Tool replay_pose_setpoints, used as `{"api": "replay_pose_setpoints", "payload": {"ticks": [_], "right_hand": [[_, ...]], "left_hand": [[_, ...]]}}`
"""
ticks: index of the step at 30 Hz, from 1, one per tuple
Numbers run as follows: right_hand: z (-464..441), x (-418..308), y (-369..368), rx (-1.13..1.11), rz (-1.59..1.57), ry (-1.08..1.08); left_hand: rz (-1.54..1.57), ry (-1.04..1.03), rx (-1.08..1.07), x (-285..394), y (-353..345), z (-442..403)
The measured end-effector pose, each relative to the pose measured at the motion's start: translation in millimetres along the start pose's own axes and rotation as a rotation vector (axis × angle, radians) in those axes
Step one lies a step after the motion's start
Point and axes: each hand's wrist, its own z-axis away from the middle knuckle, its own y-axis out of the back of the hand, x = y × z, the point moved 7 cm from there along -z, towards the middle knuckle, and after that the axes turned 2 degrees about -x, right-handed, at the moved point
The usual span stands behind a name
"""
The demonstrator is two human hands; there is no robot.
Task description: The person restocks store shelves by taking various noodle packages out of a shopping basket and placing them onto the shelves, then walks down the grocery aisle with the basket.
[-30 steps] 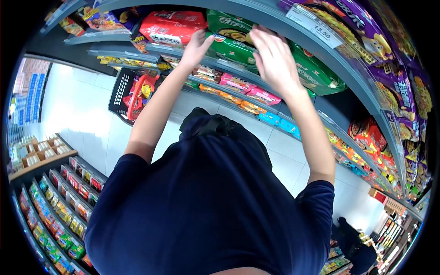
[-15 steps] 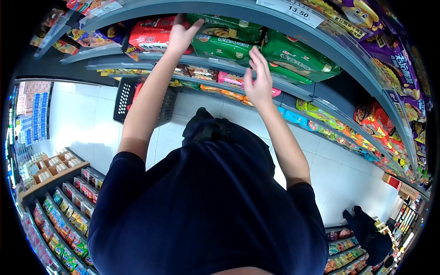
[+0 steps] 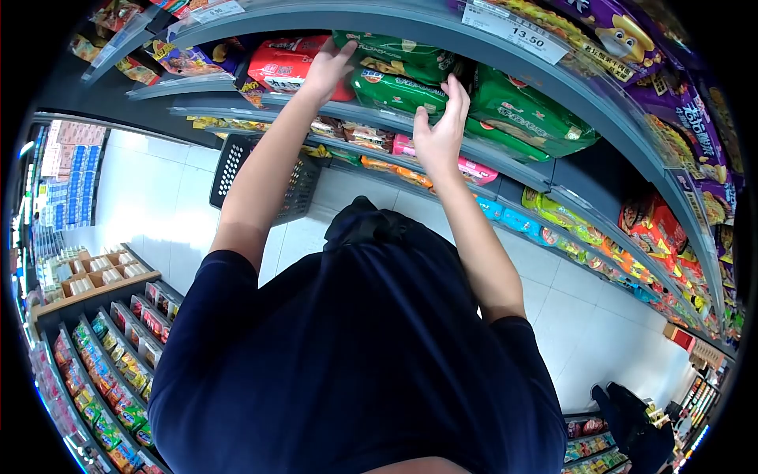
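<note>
Two green instant noodle multipacks lie stacked on the shelf, the lower pack (image 3: pixel 399 92) in front of the upper pack (image 3: pixel 403 57). At their left end is my left hand (image 3: pixel 328 73), fingers spread and touching the upper pack's edge. A red noodle multipack (image 3: pixel 288 65) sits beside that hand, partly behind it. My right hand (image 3: pixel 444 130) is at the right end of the green packs, thumb apart and fingers stretched upward along the corner. Its fingertips are near the gap before another green multipack (image 3: pixel 529 107). Neither hand lifts anything clear of the shelf.
A dark shopping basket (image 3: pixel 296 189) stands on the floor below my left forearm. The upper shelf edge with a price label (image 3: pixel 517 31) overhangs the packs. Lower shelves hold colourful packets (image 3: pixel 505 213). Another person (image 3: pixel 636 426) in dark clothes is at the lower right.
My right hand has moved up against the right end of the green packs. My left hand remains at their left end with its fingers shifted lower. The view has shifted slightly.
</note>
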Motion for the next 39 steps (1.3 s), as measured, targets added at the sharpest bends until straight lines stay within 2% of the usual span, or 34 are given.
{"api": "replay_pose_setpoints", "payload": {"ticks": [3,6,7,10,14,15,21,28,34,39], "right_hand": [[8.2,4.1,-0.3,0.001,-0.043,-0.038],[15.6,15.2,0.2,-0.007,-0.067,-0.113],[15.9,14.3,1.0,0.006,-0.068,-0.111],[18.2,12.1,0.4,0.014,-0.030,-0.098],[15.9,11.9,-6.2,0.011,0.000,-0.075],[16.1,11.3,-8.0,0.009,0.009,-0.079],[17.5,10.6,-10.7,0.027,0.001,-0.087],[19.4,8.3,0.4,0.039,0.005,-0.079],[36.6,8.1,11.7,-0.050,-0.136,-0.037],[56.3,34.1,25.0,-0.048,-0.130,-0.106]], "left_hand": [[0.040,-0.048,-0.055,6.0,-5.6,4.0],[-0.216,-0.240,-0.032,37.8,-25.9,23.8],[-0.186,-0.310,0.003,41.6,-29.8,27.8],[-0.463,-0.196,0.118,45.3,-27.8,39.1],[-0.552,-0.225,0.183,-3.4,-1.4,15.7],[-0.529,-0.150,0.141,-1.7,-4.7,18.6],[-0.460,-0.284,0.077,9.8,-14.3,14.2],[-0.323,-0.213,0.063,9.9,-21.5,16.8],[-0.321,-0.210,0.110,-0.9,-21.4,13.7],[-0.290,-0.192,0.104,-1.2,-23.3,17.6]]}}
